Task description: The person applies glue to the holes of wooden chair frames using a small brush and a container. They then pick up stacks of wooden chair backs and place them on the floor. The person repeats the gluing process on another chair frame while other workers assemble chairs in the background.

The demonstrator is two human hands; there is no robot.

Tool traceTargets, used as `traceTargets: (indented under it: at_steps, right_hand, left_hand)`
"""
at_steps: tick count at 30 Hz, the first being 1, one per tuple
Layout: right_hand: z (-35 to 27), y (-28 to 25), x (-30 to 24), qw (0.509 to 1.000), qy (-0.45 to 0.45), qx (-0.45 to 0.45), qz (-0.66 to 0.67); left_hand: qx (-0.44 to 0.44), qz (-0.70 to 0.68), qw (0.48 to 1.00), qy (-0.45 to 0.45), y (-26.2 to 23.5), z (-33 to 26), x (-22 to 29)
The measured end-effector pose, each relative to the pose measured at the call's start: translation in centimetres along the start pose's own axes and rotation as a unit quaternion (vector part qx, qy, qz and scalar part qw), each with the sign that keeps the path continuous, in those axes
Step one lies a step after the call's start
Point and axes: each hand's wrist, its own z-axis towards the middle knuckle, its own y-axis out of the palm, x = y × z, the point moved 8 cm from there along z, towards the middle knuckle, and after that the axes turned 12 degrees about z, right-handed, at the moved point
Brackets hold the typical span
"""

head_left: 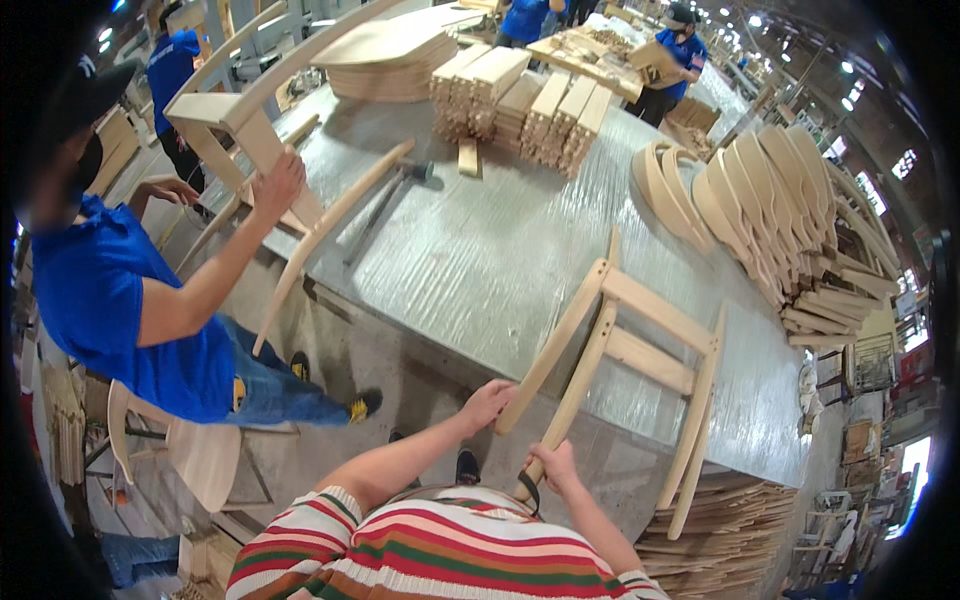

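Note:
A pale wooden chair frame (pixel 655 308) rests partly on the metal-topped table, its legs reaching over the near edge toward me. My right hand (pixel 556 465) is closed around the lower part of one leg, close to my body. A dark strap or band hangs by that wrist. Just to the left, my left hand (pixel 487 407) has its fingers bent against the neighbouring leg, near that leg's free end. Part of its grip is hidden by the wood. The frame's two other legs (pixel 690 450) hang past the table edge at the right, untouched.
A co-worker in a blue shirt (pixel 130 310) holds another chair frame (pixel 240 125) at the left. On the table (pixel 430 270) lie a mallet (pixel 385 205), stacked slats (pixel 525 105), seat panels (pixel 385 60) and curved parts (pixel 765 190). Wooden pieces (pixel 710 540) are piled below the near edge.

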Motion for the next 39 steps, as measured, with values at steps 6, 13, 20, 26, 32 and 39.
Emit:
traceTargets:
  at_steps: [6, 13, 20, 26, 32, 39]
  right_hand:
    - [1.6, 8.8, 1.3, 0.999, 0.003, -0.032, 0.016]
    - [4.2, 18.8, 3.9, 0.995, 0.028, -0.095, 0.026]
    - [6.9, 28.0, 2.9, 0.984, -0.016, -0.177, -0.004]
    - [10.9, 30.7, 3.1, 0.977, 0.054, -0.198, -0.058]
    - [9.1, 28.3, 3.1, 0.947, 0.091, -0.242, -0.19]
    - [3.0, 18.1, 3.6, 0.985, 0.06, -0.13, -0.092]
  left_hand:
    - [0.089, 0.063, 0.991, 0.074, -7.1, -0.2, -1.4]
    - [0.209, 0.011, 0.977, 0.031, -17.2, -4.7, -0.2]
    - [0.376, 0.185, 0.901, 0.115, -26.3, -6.6, 1.4]
    - [0.417, 0.17, 0.889, 0.085, -28.1, -8.1, -0.4]
    - [0.263, -0.022, 0.964, -0.024, -26.9, -9.4, -6.4]
    - [0.143, -0.062, 0.988, -0.014, -23.0, -9.2, -6.8]
